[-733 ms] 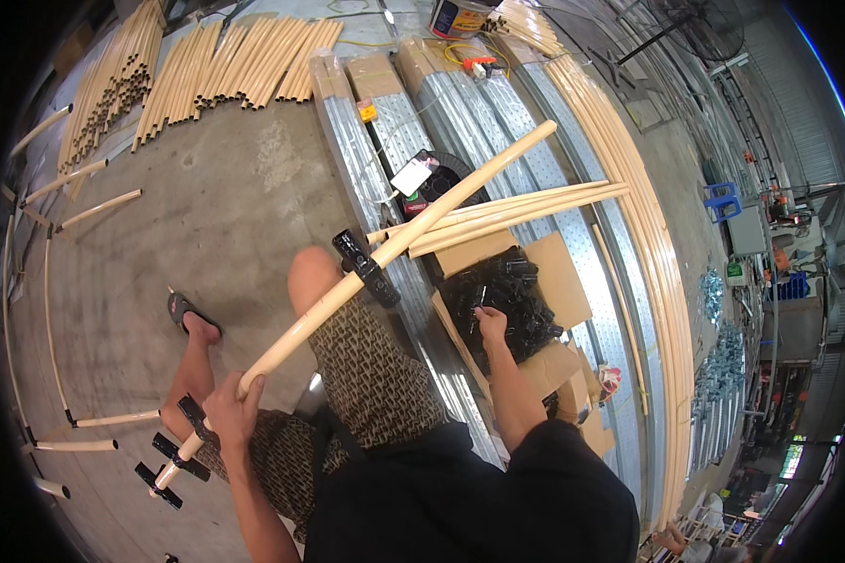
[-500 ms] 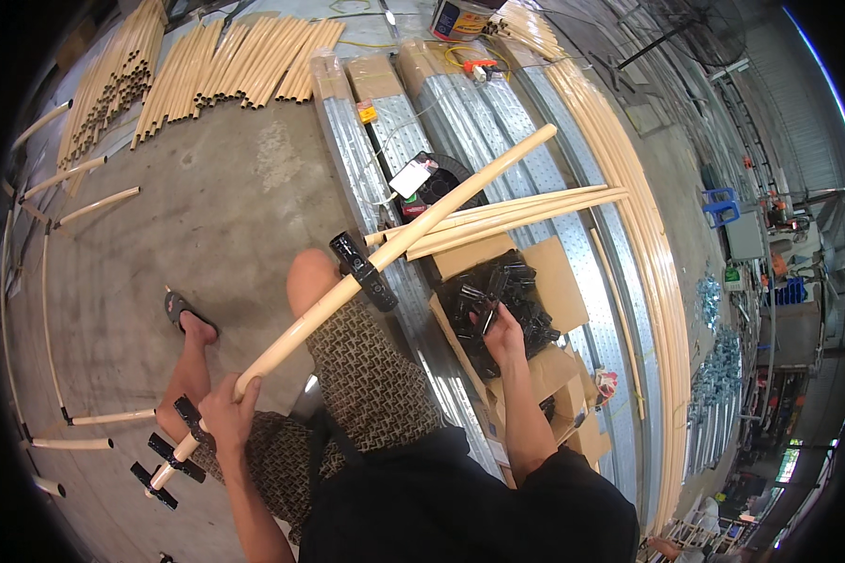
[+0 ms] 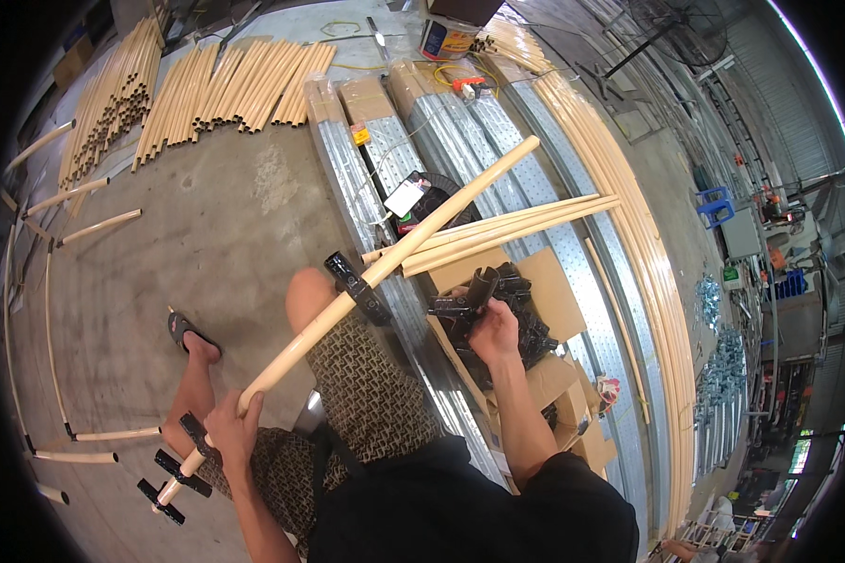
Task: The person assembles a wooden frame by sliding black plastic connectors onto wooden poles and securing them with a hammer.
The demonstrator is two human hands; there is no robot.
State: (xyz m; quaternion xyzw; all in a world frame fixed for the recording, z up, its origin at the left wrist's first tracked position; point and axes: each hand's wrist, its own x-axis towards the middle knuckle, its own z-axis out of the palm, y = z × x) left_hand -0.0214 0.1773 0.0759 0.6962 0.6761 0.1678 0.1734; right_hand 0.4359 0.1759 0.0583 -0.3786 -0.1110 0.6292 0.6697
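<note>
My left hand (image 3: 233, 430) is closed around a long cream-coloured pipe (image 3: 305, 340) near its lower end. The pipe slants up to the right across my lap. A black pipe joint (image 3: 359, 289) is fitted on it beside my knee, and several more black joints (image 3: 182, 473) sit along the end below my left hand. My right hand (image 3: 495, 333) grips a black, half-round pipe joint (image 3: 482, 285) above an open cardboard box (image 3: 556, 298). Loose black joints (image 3: 535, 338) fill the box; my hand hides some of them.
Several cream pipes (image 3: 526, 225) lie just beyond the box. Perforated metal planks (image 3: 488, 113) run beneath it, beside a long row of pipes (image 3: 662, 281). A phone (image 3: 406, 198) rests on a dark round object. Pipe stacks (image 3: 174, 94) lie far left; a joined pipe frame (image 3: 52, 347) stands at left.
My right hand has shifted slightly left, lifting and turning the joint so its curved opening shows. My left hand still holds the pipe, and the view has tilted a little.
</note>
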